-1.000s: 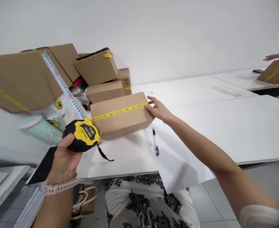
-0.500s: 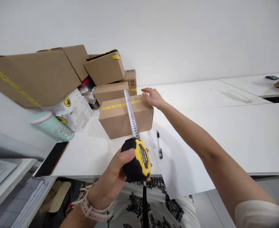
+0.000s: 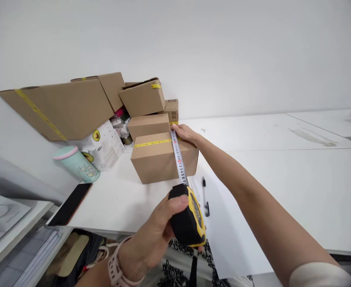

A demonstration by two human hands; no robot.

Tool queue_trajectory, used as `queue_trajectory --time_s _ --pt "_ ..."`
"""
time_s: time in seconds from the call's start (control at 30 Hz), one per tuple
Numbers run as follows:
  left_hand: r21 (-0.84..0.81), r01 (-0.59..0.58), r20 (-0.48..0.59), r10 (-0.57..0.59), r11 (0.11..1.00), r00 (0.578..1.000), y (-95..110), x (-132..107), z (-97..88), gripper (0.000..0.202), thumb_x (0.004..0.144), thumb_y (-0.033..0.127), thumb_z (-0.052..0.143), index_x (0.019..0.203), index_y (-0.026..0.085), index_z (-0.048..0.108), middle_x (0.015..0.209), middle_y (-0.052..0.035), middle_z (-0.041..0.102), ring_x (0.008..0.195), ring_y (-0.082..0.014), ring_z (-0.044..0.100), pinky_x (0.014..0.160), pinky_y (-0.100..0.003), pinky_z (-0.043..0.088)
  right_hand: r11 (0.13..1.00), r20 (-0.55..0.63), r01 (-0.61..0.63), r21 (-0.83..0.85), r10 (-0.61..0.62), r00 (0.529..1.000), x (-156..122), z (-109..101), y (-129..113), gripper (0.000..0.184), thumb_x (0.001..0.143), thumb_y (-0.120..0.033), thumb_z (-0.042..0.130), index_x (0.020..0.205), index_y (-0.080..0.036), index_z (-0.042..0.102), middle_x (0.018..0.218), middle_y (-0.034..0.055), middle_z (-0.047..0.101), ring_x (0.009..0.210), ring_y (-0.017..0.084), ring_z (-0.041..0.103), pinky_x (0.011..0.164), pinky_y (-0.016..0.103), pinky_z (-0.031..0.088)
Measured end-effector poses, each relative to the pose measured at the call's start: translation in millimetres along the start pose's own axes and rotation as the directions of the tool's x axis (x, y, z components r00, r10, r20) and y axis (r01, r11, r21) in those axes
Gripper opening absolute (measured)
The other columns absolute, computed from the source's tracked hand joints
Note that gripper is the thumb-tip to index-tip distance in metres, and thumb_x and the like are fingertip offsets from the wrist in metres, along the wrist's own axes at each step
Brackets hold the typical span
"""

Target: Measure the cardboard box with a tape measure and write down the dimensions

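My left hand point(image 3: 160, 223) is wrapped round a black and yellow tape measure point(image 3: 187, 215), low in front of me. Its white blade point(image 3: 178, 157) runs out away from me over the top of a closed brown cardboard box point(image 3: 156, 161) sealed with yellow tape. At the box's far top edge, my right hand point(image 3: 186, 132) has its fingers closed at the blade's tip, partly hiding it. A black-capped pen point(image 3: 206, 195) lies to the right of the tape measure, on a white paper sheet point(image 3: 232, 235).
More cardboard boxes point(image 3: 145, 97) are stacked behind and to the left. A mint tumbler point(image 3: 78, 163) with a pink rim stands beside a white avocado-print box point(image 3: 108, 145). A dark flat object point(image 3: 70, 204) lies at the table's left edge. The white table point(image 3: 298, 183) stretches right.
My right hand has moved from the box's right end to the blade's tip. The tape measure and its blade have shifted right across the box. The view has also shifted.
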State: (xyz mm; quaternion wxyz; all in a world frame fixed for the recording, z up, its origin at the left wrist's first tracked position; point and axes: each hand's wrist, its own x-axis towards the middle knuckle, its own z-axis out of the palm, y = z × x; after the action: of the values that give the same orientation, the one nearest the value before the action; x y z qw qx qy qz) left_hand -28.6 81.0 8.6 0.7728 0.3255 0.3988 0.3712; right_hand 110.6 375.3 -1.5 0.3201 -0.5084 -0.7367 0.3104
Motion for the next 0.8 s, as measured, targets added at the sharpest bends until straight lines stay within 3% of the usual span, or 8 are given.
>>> queue_trajectory --time_s 0.13,0.27,0.4,0.63,0.8 --pt "-0.03 0.02 0.013 -0.019 0.999 1.0 -2 -1 6.3 0.061 0.073 0.06 0.081 0.108 0.015 0.063 0.101 -0.0114 0.068 0.085 -0.0264 0.068 0.065 -0.038 0.062 0.983 0.009 0.004 -0.183 -0.002 1.0 2 1 -3 0.054 0.101 -0.052 0.033 0.106 -0.016 0.071 0.127 0.0201 0.072 0.113 0.039 0.066 0.099 0.049 0.05" --pt "-0.116 0.044 0.03 -0.04 0.992 0.999 -3 -1 10.0 0.061 0.073 0.062 0.081 0.106 0.014 0.065 0.102 -0.0136 0.068 0.091 -0.0289 0.068 0.068 -0.041 0.062 0.951 0.006 0.055 -0.306 -0.056 0.998 6 4 -5 0.053 0.102 -0.05 0.03 0.1 -0.018 0.072 0.123 0.0194 0.073 0.113 0.04 0.066 0.102 0.051 0.047" --pt "-0.129 0.048 0.034 -0.044 0.991 0.998 -5 2 9.1 0.065 0.071 0.064 0.082 0.109 0.013 0.066 0.102 -0.014 0.067 0.092 -0.0302 0.068 0.068 -0.041 0.062 0.952 -0.022 0.084 -0.296 -0.095 0.995 9 6 -3 0.055 0.102 -0.052 0.029 0.099 -0.019 0.072 0.116 0.0183 0.076 0.11 0.038 0.066 0.102 0.051 0.047" --pt "-0.136 0.006 0.084 0.005 0.991 0.996 -9 3 9.7 0.058 0.077 0.059 0.081 0.111 0.016 0.064 0.095 -0.0088 0.065 0.081 -0.0226 0.066 0.067 -0.037 0.061 0.946 -0.014 0.087 -0.313 -0.097 0.995 9 5 -1 0.055 0.1 -0.046 0.027 0.103 -0.017 0.073 0.118 0.0192 0.075 0.106 0.037 0.067 0.102 0.051 0.046" --pt "-0.146 -0.004 0.093 0.017 0.989 0.996 -13 3 6.9 0.056 0.079 0.057 0.08 0.114 0.016 0.063 0.094 -0.0086 0.065 0.08 -0.0222 0.066 0.069 -0.039 0.061 0.942 -0.012 0.1 -0.32 -0.109 0.994 11 5 1 0.054 0.1 -0.045 0.027 0.096 -0.017 0.073 0.111 0.0195 0.076 0.102 0.036 0.067 0.103 0.051 0.045"
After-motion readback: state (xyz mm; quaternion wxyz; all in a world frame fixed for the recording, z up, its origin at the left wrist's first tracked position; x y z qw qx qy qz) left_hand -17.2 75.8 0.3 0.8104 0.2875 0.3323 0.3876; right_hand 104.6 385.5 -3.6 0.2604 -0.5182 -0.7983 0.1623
